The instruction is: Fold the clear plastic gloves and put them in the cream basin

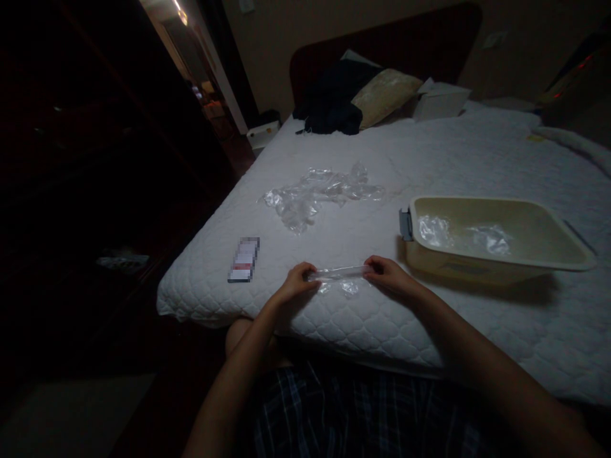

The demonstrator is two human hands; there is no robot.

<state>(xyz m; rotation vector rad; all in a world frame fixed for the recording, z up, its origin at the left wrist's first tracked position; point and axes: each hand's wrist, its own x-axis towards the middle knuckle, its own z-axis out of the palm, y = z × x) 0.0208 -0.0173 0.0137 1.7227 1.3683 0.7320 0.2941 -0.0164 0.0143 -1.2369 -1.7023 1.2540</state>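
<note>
Between my two hands a clear plastic bag [342, 273] is stretched sideways, its upper edge straight and its lower part crumpled over the mattress. My left hand [300, 278] pinches the left end of the bag, and my right hand [380, 272] pinches the right end. Beyond them lies a loose pile of crumpled clear plastic bags [324, 189]. To the right stands a cream plastic bin [477, 270] with a grey latch; some clear plastic [491, 238] lies inside it.
A phone [244, 259] with a blurred screen lies left of my hands on the white quilted bed [367, 318]. Dark clothing [329, 102], a patterned pillow [389, 95] and a white box [442, 102] are near the headboard. A doorway opens at the upper left.
</note>
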